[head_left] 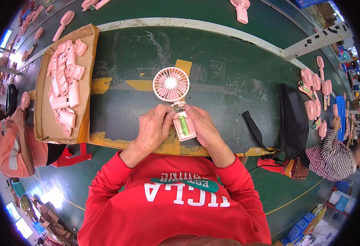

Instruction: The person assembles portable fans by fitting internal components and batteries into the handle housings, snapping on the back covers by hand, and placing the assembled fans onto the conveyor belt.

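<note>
A pink hand-held fan (171, 84) lies on the dark green table (229, 69), its round grille pointing away from me. Its handle (185, 127) is open, showing a green battery and a small circuit board at the neck. My left hand (153, 128) grips the handle's left side, with fingertips at the neck. My right hand (202, 125) holds the right side, thumb and finger pinching near the circuit board.
A flat cardboard tray (44, 119) at the left holds several pink handle shells (65, 88). A black bag (292, 119) lies at the right. More pink fans (313, 92) stand by a person in a striped shirt (331, 158). Another person (7, 143) sits at the left.
</note>
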Motion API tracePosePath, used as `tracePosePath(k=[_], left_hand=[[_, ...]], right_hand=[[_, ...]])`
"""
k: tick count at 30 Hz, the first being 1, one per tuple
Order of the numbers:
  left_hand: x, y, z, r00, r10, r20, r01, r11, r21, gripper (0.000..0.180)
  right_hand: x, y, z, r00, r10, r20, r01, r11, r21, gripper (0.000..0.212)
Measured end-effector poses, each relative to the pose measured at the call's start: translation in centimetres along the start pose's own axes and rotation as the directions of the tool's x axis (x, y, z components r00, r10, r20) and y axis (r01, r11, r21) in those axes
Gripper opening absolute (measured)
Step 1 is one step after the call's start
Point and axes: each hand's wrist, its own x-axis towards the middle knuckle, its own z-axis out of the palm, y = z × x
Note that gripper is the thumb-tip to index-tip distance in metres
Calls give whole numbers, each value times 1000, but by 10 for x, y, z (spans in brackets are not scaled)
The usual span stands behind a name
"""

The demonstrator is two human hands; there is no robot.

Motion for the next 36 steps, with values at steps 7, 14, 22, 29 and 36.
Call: tracePosePath(k=[7,14,22,29,36], left_hand=[[4,4,-6,997,54,58,-57,997,50,11],[5,6,-6,991,129,43,-129,992,5,20],[4,3,-8,935,326,142,-349,918,187,40],[8,8,-11,909,345,232,-393,895,210,40],[11,11,-13,893,329,306,-404,888,222,35]], right_hand=[[1,3,-1,1000,-26,-9,26,997,-69,33],[-4,1,4,999,-26,-19,24,994,-104,33],[-9,-1,-5,970,-91,227,130,978,-163,29],[-8,1,-3,981,-96,167,130,970,-204,30],[-8,6,-4,971,-151,184,201,935,-292,37]])
